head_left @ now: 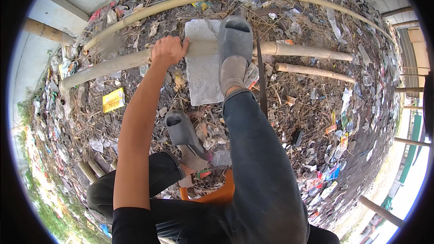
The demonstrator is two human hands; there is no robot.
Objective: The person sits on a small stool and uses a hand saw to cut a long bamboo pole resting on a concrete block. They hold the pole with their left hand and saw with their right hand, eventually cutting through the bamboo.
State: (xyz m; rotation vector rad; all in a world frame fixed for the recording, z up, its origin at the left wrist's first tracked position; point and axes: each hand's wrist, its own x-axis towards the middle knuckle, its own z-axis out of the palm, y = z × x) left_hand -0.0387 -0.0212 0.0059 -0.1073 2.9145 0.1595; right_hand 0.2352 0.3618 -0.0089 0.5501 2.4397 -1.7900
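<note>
My left hand [168, 49] is wrapped round a bamboo pole [110, 65], its thumb toward the right. The pole lies across a grey concrete slab [203, 79]. To the right of my hand, my foot in a grey slide sandal [236, 36] presses on the pole over the slab's edge. Just right of that foot, a long, thin dark strip [261, 79], perhaps a blade, runs across the pole; its lower end is by my leg, and its kind is unclear. My right hand does not show.
A longer bamboo pole [181, 2] curves across the far side. A short bamboo piece [316, 71] lies at the right. My other sandal [184, 131] rests on littered ground. A yellow packet [113, 100] lies at the left, a wooden post [381, 210] at the lower right.
</note>
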